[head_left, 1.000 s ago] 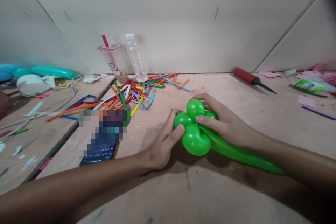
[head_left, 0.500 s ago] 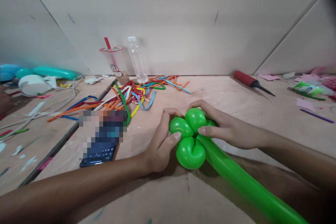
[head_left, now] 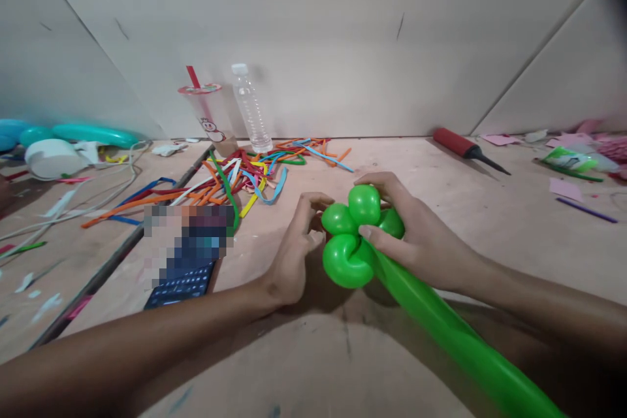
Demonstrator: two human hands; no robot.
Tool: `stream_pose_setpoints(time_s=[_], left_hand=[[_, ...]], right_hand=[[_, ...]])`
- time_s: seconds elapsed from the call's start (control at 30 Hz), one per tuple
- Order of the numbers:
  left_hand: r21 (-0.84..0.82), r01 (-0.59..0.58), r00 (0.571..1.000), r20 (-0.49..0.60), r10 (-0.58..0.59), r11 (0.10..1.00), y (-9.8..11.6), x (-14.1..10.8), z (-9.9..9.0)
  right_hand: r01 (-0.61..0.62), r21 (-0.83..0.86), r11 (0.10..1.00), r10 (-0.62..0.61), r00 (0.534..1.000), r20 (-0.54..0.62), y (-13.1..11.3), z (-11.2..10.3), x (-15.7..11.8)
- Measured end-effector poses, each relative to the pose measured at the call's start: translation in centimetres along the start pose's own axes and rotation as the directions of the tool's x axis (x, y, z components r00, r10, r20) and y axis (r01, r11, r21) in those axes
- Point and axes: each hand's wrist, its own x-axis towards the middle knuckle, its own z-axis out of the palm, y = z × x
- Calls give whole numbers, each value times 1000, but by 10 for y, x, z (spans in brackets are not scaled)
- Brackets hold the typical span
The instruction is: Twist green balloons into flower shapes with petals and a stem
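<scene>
A long green balloon (head_left: pixel 441 320) is twisted at its far end into several round bubbles, clustered like petals. My right hand (head_left: pixel 416 228) grips this cluster, the thumb pressed near its centre and the fingers behind the upper and right bubbles. The untwisted length runs under that hand toward the lower right, out of view. Beside the cluster's left edge is my left hand (head_left: pixel 296 251), its fingers and thumb parted and loosely bent. Its fingertips come close to the left bubble; whether they touch it I cannot tell.
Uninflated balloons (head_left: pixel 255 176) lie piled near a plastic cup (head_left: pixel 208 117) and a clear bottle (head_left: pixel 253 111). A phone (head_left: pixel 189 268), partly blurred, lies left of my hands. A red hand pump (head_left: pixel 455 145) rests by the wall. Blue-green balloons (head_left: pixel 95 135) and cables are at left.
My left hand has loosened and drawn back from the bubbles, its thumb no longer on them. The balloon cluster has turned and tilted a little in my right hand.
</scene>
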Motion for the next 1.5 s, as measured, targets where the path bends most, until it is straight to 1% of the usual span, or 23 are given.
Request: stream_pose_setpoints(time_s=[0.07,0.17,0.23,0.3,0.43,0.5,0.57,0.63,0.77,0.93,1.1,1.23,1.33,1.4,1.5], left_hand=[[-51,60,998,35,-58,997,2,2,2],[-33,173,982,79,-170,984,5,2,5],[-14,207,976,66,-206,978,5,0,6],[11,188,981,44,-188,982,5,-2,7],[80,69,998,6,-69,994,6,-5,6],[103,28,1000,-4,-28,994,7,-4,5],[116,37,999,8,-38,993,6,-3,4],[127,76,997,22,-79,989,6,-1,3],[137,112,994,4,-113,984,6,1,2],[168,73,997,19,-78,983,5,-1,2],[178,94,995,23,-100,980,3,-4,2],[211,79,994,59,-93,974,2,-2,-1],[171,70,993,81,-85,983,3,1,-2],[126,88,992,85,-99,988,3,3,-2],[76,88,993,68,-93,993,2,2,-2]], right_hand=[[13,-46,999,-14,1000,-2,2,0,-1],[40,-46,998,-38,999,37,6,2,-1],[31,-31,999,-29,999,45,6,3,-1],[8,-3,1000,-8,999,32,7,4,0],[-5,74,997,7,1000,-25,11,4,5],[-10,96,995,13,999,-32,15,6,6],[1,104,995,2,1000,-26,19,8,6],[34,105,994,-30,999,-36,23,11,4],[76,95,993,-69,995,-73,24,13,1],[55,80,995,-55,998,-11,19,10,3],[52,88,995,-51,998,-22,18,10,4],[70,47,996,-72,996,46,18,6,5],[31,23,999,-34,994,107,18,-2,7],[5,9,1000,-6,993,120,18,-7,9],[7,-6,1000,-6,990,141,16,-13,11]])
